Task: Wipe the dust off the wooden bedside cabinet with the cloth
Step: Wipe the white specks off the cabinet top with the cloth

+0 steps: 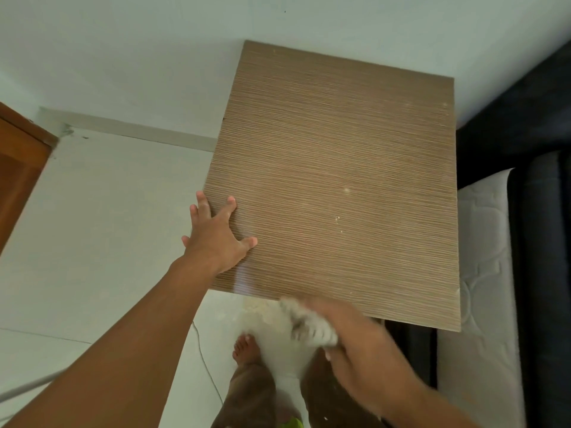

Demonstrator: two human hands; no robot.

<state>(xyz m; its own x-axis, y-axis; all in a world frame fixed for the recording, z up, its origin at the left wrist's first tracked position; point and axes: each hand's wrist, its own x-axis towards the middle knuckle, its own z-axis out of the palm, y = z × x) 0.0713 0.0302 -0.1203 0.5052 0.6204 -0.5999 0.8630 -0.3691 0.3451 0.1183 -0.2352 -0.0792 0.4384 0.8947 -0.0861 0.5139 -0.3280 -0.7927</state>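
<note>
At near edge we grip crumpled whitish cloth (312, 327) in right hand (358, 347); left hand (217, 237), spread flat, steadies striped brown wooden cabinet (340, 165).

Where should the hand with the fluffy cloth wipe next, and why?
Probably sweep the pale fluffy cloth, gripped by the right hand at the near edge, across the striped brown wooden cabinet top to the pale specks on its right side; the left hand braces it.

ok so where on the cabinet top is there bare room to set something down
The cabinet top is bare from the wall to the mattress side. Crowded: its left edge under the left hand, its front edge by the right hand gripping the cloth.
</note>
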